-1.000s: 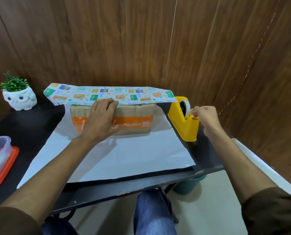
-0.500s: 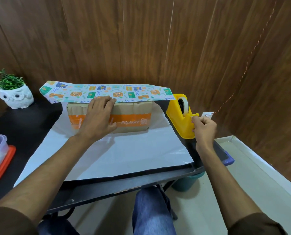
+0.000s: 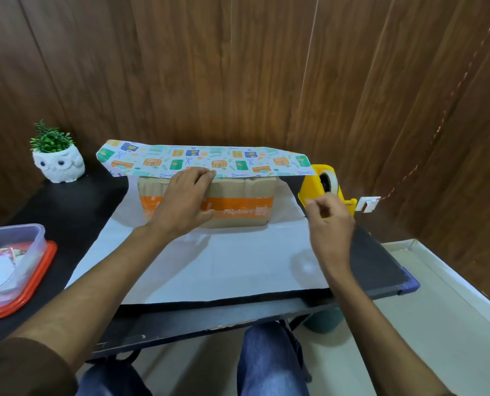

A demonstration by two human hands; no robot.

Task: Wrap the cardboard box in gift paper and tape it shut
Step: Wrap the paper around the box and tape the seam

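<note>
A brown cardboard box (image 3: 238, 195) with an orange band lies on the white underside of the gift paper (image 3: 223, 261), which is spread over the black table (image 3: 66, 207). The paper's printed far flap (image 3: 203, 160) is folded over the box top. My left hand (image 3: 183, 201) lies flat on the box, its fingertips pressing the flap's edge down. My right hand (image 3: 329, 224) hovers in front of the yellow tape dispenser (image 3: 312, 181), thumb and fingers pinched together, seemingly on a short strip of clear tape that barely shows.
A white owl planter (image 3: 59, 164) stands at the back left. A clear plastic container (image 3: 9, 252) on a red lid (image 3: 38, 281) sits at the left edge. Wooden wall panels rise close behind the table. A teal bin (image 3: 323, 321) stands under the table's right side.
My right hand has left the dispenser's cutter and moved left, in front of the dispenser, with fingers pinched. My left hand has stayed pressing the flap on the box.
</note>
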